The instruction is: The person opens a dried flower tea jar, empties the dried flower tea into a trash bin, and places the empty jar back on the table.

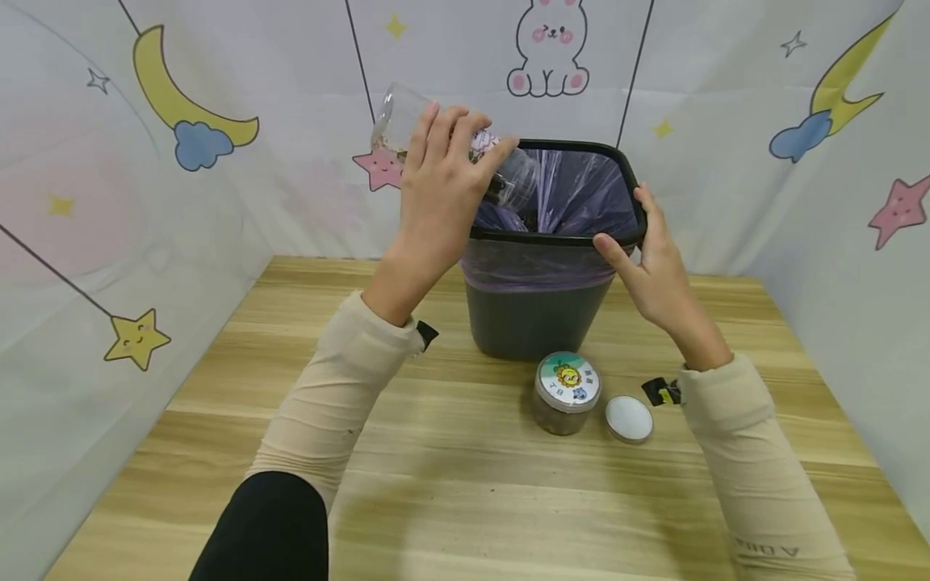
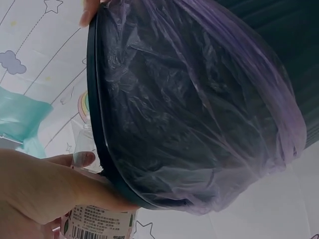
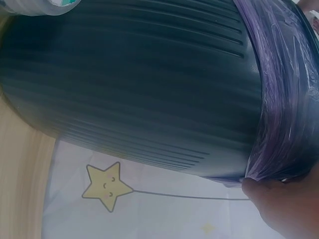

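Observation:
My left hand (image 1: 439, 190) grips a clear labelled bottle (image 1: 400, 121), tilted with its lower right end over the mouth of a dark grey trash bin (image 1: 538, 319). Small brownish bits cling inside the bottle's raised end. A purple plastic bag (image 1: 588, 186) lines the bin and folds over its black rim. On the bin's right side, my right hand (image 1: 657, 274) holds the rim, thumb in front and fingers behind. The left wrist view shows the bottle's printed label (image 2: 99, 221) under the left hand. Dark matter inside the bin is only partly visible.
In front of the bin stands a round clear jar (image 1: 567, 395) with a cartoon-printed lid. Beside it on the wooden table (image 1: 465, 500) lies a small white round lid (image 1: 629, 419). White cartoon-printed cloth (image 1: 305, 97) encloses the table at the back and sides.

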The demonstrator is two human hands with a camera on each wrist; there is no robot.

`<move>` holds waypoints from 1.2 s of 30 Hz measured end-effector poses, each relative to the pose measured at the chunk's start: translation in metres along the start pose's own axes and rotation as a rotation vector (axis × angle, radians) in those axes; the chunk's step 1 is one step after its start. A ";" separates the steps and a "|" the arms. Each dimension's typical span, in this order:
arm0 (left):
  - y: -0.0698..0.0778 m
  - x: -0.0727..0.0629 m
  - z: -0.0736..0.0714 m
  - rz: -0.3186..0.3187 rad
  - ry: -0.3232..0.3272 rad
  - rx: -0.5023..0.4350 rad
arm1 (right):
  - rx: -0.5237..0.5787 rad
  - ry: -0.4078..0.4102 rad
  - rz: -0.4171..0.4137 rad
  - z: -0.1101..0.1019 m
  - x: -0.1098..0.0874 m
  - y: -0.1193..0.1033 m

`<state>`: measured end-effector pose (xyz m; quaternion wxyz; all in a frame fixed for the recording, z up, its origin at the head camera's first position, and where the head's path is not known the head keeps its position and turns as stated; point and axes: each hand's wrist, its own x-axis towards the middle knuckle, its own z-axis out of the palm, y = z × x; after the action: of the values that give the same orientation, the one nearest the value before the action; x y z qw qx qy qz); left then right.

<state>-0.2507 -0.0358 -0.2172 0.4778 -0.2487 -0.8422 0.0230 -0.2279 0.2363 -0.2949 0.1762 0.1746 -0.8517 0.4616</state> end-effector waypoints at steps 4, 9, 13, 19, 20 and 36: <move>0.000 0.001 0.000 -0.001 0.003 0.006 | -0.002 0.000 0.005 -0.001 0.000 -0.001; -0.001 0.002 0.000 -0.001 0.010 0.008 | -0.002 -0.001 0.006 -0.001 0.000 -0.001; -0.005 0.003 0.000 -0.011 -0.006 0.015 | -0.008 0.001 0.006 -0.001 0.001 -0.002; -0.008 0.003 -0.004 -0.011 -0.052 0.004 | -0.012 -0.003 0.001 0.000 0.000 -0.002; -0.007 0.003 -0.004 -0.007 -0.052 0.002 | -0.012 -0.005 0.000 0.000 0.000 -0.002; -0.007 0.003 0.000 0.015 -0.031 0.003 | -0.014 -0.002 -0.002 0.000 0.001 -0.001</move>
<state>-0.2544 -0.0407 -0.2131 0.4650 -0.2540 -0.8475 0.0318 -0.2285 0.2362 -0.2937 0.1768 0.1746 -0.8550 0.4553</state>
